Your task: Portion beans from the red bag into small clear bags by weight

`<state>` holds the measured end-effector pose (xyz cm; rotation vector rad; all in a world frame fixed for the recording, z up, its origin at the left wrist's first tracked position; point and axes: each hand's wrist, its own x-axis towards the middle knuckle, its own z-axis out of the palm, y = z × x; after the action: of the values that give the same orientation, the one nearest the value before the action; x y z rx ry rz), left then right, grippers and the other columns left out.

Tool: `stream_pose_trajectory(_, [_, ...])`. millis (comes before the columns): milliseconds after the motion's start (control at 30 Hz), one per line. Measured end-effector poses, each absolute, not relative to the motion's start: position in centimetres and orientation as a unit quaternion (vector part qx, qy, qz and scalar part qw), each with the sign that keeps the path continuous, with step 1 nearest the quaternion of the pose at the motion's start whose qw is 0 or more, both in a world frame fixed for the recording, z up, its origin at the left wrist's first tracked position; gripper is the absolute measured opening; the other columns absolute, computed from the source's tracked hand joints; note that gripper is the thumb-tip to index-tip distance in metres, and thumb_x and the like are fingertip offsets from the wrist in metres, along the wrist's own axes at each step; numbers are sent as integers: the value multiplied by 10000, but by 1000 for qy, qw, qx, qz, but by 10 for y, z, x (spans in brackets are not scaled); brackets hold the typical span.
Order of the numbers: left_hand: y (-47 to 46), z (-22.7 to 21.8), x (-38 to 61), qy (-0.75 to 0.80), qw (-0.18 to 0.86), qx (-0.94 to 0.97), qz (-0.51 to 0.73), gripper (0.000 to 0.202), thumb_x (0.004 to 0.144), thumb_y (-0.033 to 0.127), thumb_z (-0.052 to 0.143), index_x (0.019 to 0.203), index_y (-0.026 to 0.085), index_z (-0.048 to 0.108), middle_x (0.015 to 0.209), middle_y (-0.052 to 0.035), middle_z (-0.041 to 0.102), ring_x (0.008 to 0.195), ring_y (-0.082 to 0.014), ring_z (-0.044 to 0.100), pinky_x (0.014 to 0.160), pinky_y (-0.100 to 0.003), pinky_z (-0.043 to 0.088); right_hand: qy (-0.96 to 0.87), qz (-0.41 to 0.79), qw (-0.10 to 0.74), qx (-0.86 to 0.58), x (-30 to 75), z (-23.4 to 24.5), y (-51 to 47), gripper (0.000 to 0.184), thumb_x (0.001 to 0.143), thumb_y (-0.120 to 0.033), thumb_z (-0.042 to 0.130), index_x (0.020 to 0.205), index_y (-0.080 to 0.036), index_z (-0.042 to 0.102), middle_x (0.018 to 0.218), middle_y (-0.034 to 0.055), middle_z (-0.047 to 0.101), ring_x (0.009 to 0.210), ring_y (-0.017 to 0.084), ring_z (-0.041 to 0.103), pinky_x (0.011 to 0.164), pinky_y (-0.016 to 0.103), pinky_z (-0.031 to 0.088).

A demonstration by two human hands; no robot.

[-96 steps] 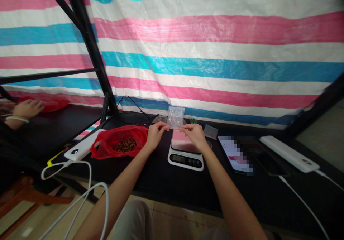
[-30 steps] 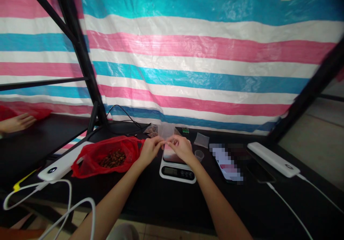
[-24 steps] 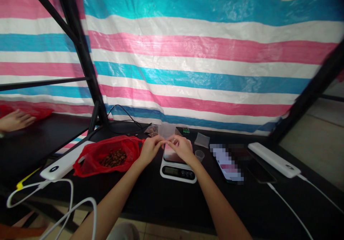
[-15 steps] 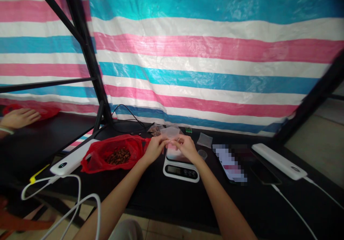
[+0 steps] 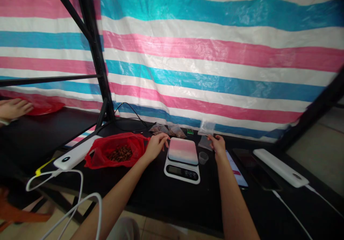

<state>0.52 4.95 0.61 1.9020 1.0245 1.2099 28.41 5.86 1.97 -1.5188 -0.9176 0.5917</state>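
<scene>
a black desk (image 5: 172, 200) runs beneath both hands, backed by a sheet (image 5: 201, 62) striped pink, blue and white. the right hand (image 5: 210, 139) has its fingertips nearly closed on the lower edge of a clear bag (image 5: 206, 127), which stands up just beyond them. the left hand (image 5: 158, 144) is half open, fingers loosely bent, with nothing seen in its grasp. between the hands sits a white scale (image 5: 183, 154), with a small cup (image 5: 203, 157) just beside it, toward the right hand. left of the left hand lies a red bag (image 5: 103, 143); right of the right hand, a white power bank (image 5: 281, 168). farther left, a black frame (image 5: 98, 59) rises, and another person's hand (image 5: 16, 109) shows past it. tiled floor (image 5: 154, 229) appears below.
</scene>
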Motion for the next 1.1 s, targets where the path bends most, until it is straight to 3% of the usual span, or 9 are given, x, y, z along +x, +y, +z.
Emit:
stream_pose_trajectory(400, [44,10,10,397,313,749,428,318,854,396,375,869,165,593,570,22,615,385,-92,498,457,-200,378,-434,214,380,-788,314,3,52,143,674,-303,617,742,-177,607,567,19,657,480,152,578,457,231,407])
stream_pose_trajectory(600, [42,9,12,397,317,755,414,312,855,396,377,857,168,588,564,22,618,388,-94,498,455,-198,376,-440,191,349,-805,316,11,46,151,741,-326,569,802,-188,582,716,31,708,462,140,595,514,252,430])
stream_pose_trajectory(733, [43,8,12,400,313,755,416,333,855,423,375,856,168,589,561,19,616,383,-94,491,446,-198,366,-436,182,335,-815,312,14,38,115,749,-306,559,717,-196,565,691,27,707,528,147,633,569,253,428])
stream_pose_trajectory(933, [44,7,11,400,325,750,415,337,850,424,379,862,162,591,560,17,609,388,-95,493,437,-195,363,-473,219,314,-794,315,13,37,131,700,-328,624,703,-198,612,703,3,708,464,131,620,579,244,439])
stream_pose_trajectory(1100, [43,9,11,398,323,752,416,309,849,392,386,854,164,595,563,22,609,386,-90,493,447,-194,374,-482,234,300,-789,318,15,37,154,631,-296,679,764,-219,662,712,1,706,588,159,659,588,233,439])
